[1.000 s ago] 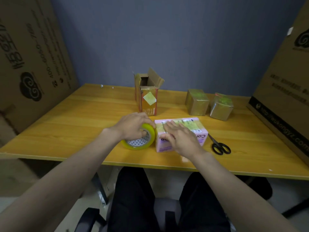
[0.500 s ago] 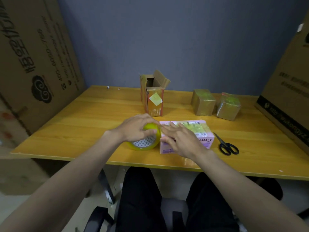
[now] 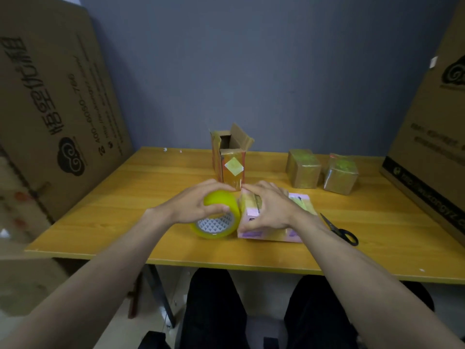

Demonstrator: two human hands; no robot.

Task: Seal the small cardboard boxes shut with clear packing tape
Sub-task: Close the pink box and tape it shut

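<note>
I am watching the left hand (image 3: 195, 205) curling its fingers over the top of the yellow-tinted tape roll (image 3: 216, 217), which is standing on edge near the front of the table (image 3: 105, 207), touching the left end of the pink box (image 3: 274, 219), while the right hand (image 3: 270, 210) is lying mostly flat over that box's top, pressing it down. I am judging the box to be light, thin-walled and liable to skid or dent, so I am favouring a broad palm hold on its lid and a grip round the roll's stiff rim.
</note>
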